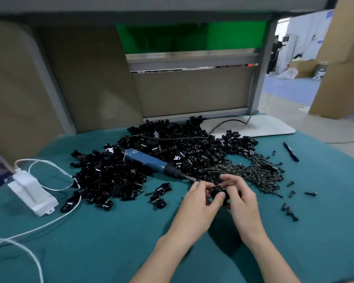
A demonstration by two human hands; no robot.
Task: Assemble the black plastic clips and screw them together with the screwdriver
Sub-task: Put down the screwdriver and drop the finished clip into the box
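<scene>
1. Left hand (199,201) and right hand (242,201) meet at the centre of the green mat (110,242).
2. Both hands grip 1 black clip (218,192) between them. Left thumb presses its near face; right fingers curl round its far side.
3. Blue screwdriver (149,160) lies at 10 o'clock from the hands, resting on the pile (102,176) of black clips. Its tip points at the hands, just beside the left fingertips. No hand is on it.
4. Pile spreads from 9 to 12 o'clock of the hands.
5. Screws (253,174) heaped at 1 to 2 o'clock, just beside the right hand.
6. 2 loose clips (159,194) at 9 o'clock, near the left hand.
7. A few stray screws (289,210) at 3 o'clock, apart from the heap.
8. Pen (291,151) at 2 o'clock, beyond the screws.
9. White box (32,193) at 9 o'clock, far left, with white cable (49,220) trailing off the near-left edge.
</scene>
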